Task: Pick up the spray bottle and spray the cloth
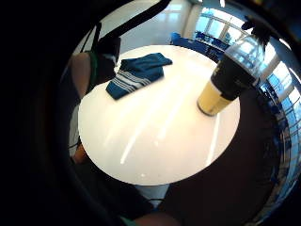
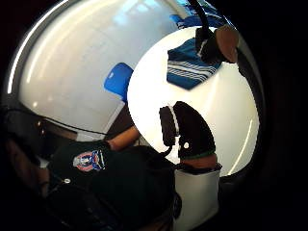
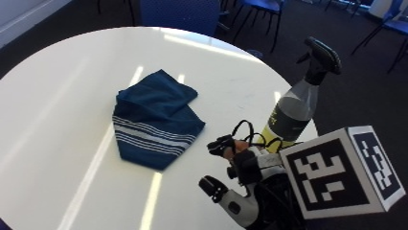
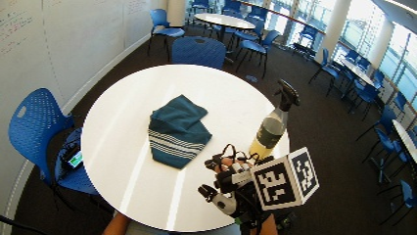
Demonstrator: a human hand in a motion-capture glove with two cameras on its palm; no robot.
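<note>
Fingers (image 3: 220,143) of the gloved right hand (image 3: 245,163) hang relaxed, holding nothing, just beside the upright spray bottle (image 3: 296,108), probably for grasping it, while the cloth (image 3: 155,122) lies apart on the desk (image 3: 57,96).

Both outside cameras are looking down over my hand; my palm cameras are facing the table (image 3: 57,96), all sharing the cloth (image 3: 155,119).
</note>
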